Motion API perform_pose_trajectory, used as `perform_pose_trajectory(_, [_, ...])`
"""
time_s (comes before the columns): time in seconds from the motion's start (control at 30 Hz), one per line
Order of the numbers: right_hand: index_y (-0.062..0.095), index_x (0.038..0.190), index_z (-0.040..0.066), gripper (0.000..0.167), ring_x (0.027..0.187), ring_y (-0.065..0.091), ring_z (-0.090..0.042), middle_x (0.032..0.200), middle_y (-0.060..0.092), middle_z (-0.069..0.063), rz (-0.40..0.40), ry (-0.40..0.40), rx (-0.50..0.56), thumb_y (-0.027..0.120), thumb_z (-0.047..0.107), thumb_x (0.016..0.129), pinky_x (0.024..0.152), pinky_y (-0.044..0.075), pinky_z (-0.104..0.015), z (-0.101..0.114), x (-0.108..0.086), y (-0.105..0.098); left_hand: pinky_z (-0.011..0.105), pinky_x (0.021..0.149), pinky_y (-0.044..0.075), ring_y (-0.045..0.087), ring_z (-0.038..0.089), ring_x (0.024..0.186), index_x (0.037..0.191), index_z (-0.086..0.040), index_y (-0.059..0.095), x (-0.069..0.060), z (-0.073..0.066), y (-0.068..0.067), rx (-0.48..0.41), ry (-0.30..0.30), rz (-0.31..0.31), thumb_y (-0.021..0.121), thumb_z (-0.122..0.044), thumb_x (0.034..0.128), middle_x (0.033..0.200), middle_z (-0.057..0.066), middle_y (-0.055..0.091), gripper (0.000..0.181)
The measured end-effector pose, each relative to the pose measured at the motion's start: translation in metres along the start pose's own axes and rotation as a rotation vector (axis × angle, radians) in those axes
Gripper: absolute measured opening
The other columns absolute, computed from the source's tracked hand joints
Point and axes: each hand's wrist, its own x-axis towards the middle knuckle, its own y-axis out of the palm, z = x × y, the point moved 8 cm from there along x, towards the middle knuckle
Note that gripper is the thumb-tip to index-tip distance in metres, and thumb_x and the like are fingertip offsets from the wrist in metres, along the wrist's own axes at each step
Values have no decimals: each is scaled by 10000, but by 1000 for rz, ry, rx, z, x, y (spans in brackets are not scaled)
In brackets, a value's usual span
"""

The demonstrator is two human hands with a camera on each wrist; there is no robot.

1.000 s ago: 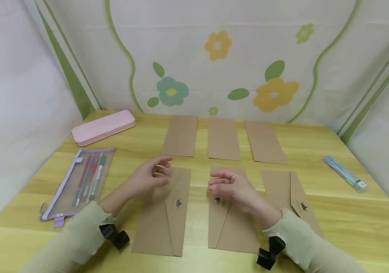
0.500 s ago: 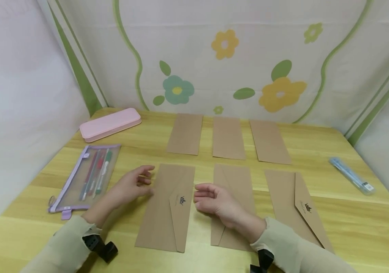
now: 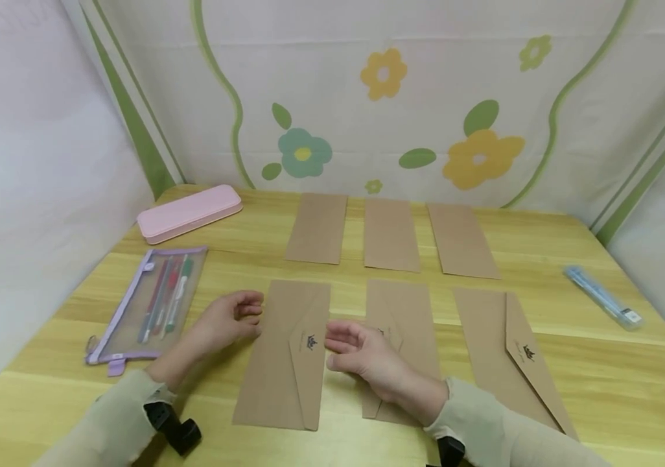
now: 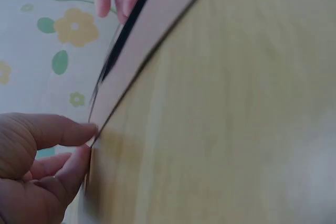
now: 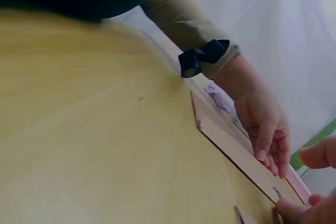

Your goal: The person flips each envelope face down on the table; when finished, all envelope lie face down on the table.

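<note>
In the head view a brown kraft envelope (image 3: 280, 353), its flap with a crown print to the right, lies flat on the table in the near row. My left hand (image 3: 221, 327) is at its left edge, fingers loosely bent and fingertips touching or nearly touching the paper. Across from it, my right hand (image 3: 370, 357) has its fingertips at the right edge, over part of the middle envelope (image 3: 411, 318). The left wrist view shows the left thumb and finger (image 4: 68, 171) close together at the envelope's edge. Another flap-up envelope (image 3: 487, 350) lies farther right.
Three brown envelopes, plain side up, form a far row, the middle one (image 3: 391, 233) among them. A pink pencil case (image 3: 189, 211) and a mesh zip pouch (image 3: 134, 305) of pens lie left. A slim blue pack (image 3: 601, 295) lies right, before a floral cloth (image 3: 332, 97).
My left hand has moved off the left envelope to its left edge. My right hand has shifted left from the middle envelope to the left envelope's right edge. That envelope has turned very slightly.
</note>
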Motion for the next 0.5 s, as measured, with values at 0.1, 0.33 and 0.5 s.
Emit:
perform_pose_trajectory(0.1, [320,1345,-112,644,1317,321,-382,1415,297,-298,7,0,27,612,-62,773,971,410,-297,-2,0,3,275,854,502,553,307,1095,1286,94,439,2,1,2,-25,-16,6,687,60,764,1184,231,554,579])
perform_pose_trajectory(0.33, [327,1329,-129,636,1341,263,-376,1442,244,-300,-7,-4,87,597,-98,755,975,391,-283,-6,2,10,246,828,506,555,260,1078,1292,68,453,0,6,2,-80,-79,-9,685,56,770,1174,196,566,571])
perform_pose_trajectory(0.5, [326,1322,-140,632,1342,253,-379,1435,254,-304,-3,-17,104,584,-112,746,978,381,-279,-7,3,15,200,782,499,546,227,1066,1289,70,463,0,9,-1,-140,-100,-37,658,28,801,1168,185,577,528])
